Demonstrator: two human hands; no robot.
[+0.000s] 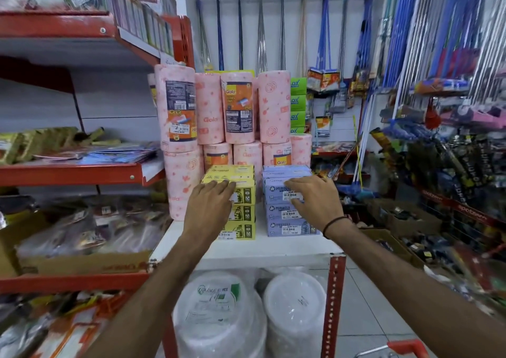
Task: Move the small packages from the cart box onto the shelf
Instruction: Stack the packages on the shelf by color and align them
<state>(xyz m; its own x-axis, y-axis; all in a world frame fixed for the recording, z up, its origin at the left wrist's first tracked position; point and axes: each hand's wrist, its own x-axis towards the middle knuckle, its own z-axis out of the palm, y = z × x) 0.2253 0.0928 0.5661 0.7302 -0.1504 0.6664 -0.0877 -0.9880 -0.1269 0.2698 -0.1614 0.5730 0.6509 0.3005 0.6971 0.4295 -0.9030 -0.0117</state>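
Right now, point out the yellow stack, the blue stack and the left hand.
Yellow stack (243, 227): head view, front of bottom box.
Blue stack (284, 229): head view, front of bottom box.
Left hand (209, 204): head view, back of hand.

Place: a shop aisle
Signs: red shelves (71, 175) of price-stickered stock, stacked kitchen-towel rolls (238, 111), hanging mops (325, 29), cart handle (408, 348)
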